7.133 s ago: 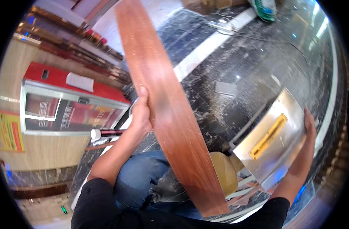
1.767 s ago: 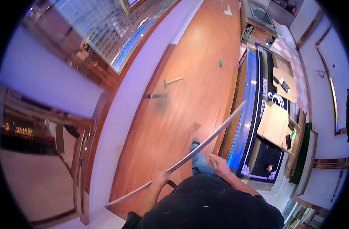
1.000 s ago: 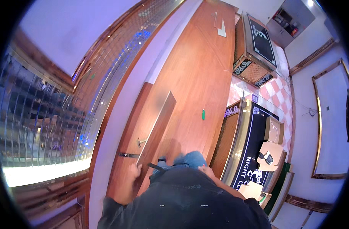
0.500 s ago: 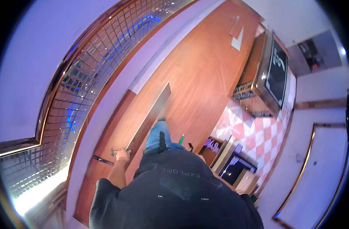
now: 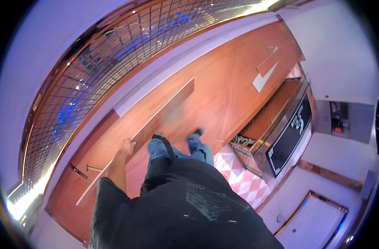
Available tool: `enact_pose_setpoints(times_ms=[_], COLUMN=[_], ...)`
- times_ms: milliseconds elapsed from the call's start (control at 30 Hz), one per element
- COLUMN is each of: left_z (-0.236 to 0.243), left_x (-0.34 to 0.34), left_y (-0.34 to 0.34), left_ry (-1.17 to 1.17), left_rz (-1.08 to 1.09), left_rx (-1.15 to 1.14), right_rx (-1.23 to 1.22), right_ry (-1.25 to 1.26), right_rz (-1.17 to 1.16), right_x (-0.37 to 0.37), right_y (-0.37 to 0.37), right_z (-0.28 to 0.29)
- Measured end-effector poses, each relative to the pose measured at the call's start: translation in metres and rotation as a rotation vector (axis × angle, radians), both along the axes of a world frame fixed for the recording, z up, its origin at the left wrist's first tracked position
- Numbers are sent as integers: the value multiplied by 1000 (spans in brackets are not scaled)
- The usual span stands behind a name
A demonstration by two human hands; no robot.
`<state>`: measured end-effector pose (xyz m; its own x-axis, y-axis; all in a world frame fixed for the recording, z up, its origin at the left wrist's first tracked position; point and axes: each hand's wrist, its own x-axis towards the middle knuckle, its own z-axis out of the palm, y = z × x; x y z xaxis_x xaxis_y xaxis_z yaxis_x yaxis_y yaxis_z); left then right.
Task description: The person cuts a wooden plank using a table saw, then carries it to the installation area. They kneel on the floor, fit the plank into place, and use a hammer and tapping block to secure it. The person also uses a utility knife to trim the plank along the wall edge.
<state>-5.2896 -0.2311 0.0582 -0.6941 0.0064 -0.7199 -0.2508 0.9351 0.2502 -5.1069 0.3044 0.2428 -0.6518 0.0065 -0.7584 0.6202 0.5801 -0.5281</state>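
Note:
A long wood-look floor plank (image 5: 158,118) lies lengthwise on the reddish-brown floor (image 5: 214,79), left of my legs. On its left edge is my left hand (image 5: 126,147), its fingers curled over the rim. A hammer (image 5: 94,169) rests on the floor beyond the plank, apart from my hand. Beside the hammer lies a narrow black tool (image 5: 78,171), too small to name. My right hand is out of sight, hidden by my dark shirt.
A mirror-tiled wall (image 5: 114,58) with a light strip runs along the left. At the far right lie a brown board piece (image 5: 267,62) and a pale angular offcut (image 5: 264,79). A counter with a black panel (image 5: 291,133) stands on pink-and-white checkered tiles (image 5: 243,178).
My left hand was at the hammer; now it is on the plank's edge and the hammer lies apart. My view has turned, and both legs now show.

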Motion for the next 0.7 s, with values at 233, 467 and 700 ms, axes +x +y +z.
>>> enact_pose_setpoints(times_ms=[233, 467, 700], left_z=[-27, -176, -376], left_x=[-193, -293, -380], left_y=[145, 238, 276], left_ry=[-15, 56, 173], left_rz=[76, 36, 99], left_rx=[2, 37, 184], right_rx=[-167, 48, 360], right_ry=[-78, 64, 5], right_rz=[363, 927, 1118], right_x=[-226, -474, -598], right_y=[160, 224, 136], right_z=[-73, -374, -694])
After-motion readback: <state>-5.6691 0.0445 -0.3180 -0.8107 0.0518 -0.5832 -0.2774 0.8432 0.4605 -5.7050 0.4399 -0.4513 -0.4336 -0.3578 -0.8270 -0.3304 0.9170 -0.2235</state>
